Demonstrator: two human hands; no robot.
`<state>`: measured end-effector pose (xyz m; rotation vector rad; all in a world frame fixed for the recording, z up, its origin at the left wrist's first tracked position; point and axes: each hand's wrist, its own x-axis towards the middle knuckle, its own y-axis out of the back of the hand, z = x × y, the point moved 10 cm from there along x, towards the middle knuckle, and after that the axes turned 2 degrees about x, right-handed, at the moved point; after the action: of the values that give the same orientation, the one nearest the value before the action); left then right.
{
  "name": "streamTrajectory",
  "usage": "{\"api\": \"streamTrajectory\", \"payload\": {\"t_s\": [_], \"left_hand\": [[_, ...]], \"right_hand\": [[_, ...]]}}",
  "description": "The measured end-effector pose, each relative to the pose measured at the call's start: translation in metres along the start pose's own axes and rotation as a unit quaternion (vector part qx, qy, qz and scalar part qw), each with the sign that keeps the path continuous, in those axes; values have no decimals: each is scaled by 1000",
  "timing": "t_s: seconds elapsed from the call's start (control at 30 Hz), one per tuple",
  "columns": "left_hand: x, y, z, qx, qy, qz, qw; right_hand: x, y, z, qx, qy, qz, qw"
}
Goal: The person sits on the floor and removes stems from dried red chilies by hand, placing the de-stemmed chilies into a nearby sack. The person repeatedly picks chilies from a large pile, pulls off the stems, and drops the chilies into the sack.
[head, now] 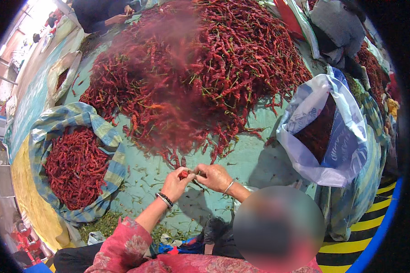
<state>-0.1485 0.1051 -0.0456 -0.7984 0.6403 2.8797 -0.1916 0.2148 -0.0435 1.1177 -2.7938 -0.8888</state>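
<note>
A dried red chili pepper is held between the thumb and fingers of my left hand. Right against it, my right hand pinches at the chili's stem end, though the small stem is mostly hidden by fingertips. Both hands hover over a pale green sheet strewn with loose stems. Just beyond them rises a large heap of dried red chilies with stems; its middle looks blurred. To the left stands a blue-and-yellow checked sack filled with red chilies.
An open white-and-blue woven sack, partly filled with dark red contents, stands at right. Discarded stems are piled at lower left. Across the heap a person's hand shows; another person sits upper right. Yellow-black striped flooring edges the right side.
</note>
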Motion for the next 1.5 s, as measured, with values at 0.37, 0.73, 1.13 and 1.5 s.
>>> {"api": "streamTrajectory", "payload": {"t_s": [0.37,0.73,1.13,1.5], "left_hand": [[-42,-42,30,382,-176,-50,906],[-36,-28,-9,-45,19,-95,994],[-5,-65,96,130,-336,-14,933],[31,-45,-44,302,-108,29,947]], "right_hand": [[-37,-46,0,-117,9,-99,988],[-71,-73,-6,492,-73,-276,822],[-85,14,31,614,-167,-66,769],[-163,246,108,735,89,434,514]]}}
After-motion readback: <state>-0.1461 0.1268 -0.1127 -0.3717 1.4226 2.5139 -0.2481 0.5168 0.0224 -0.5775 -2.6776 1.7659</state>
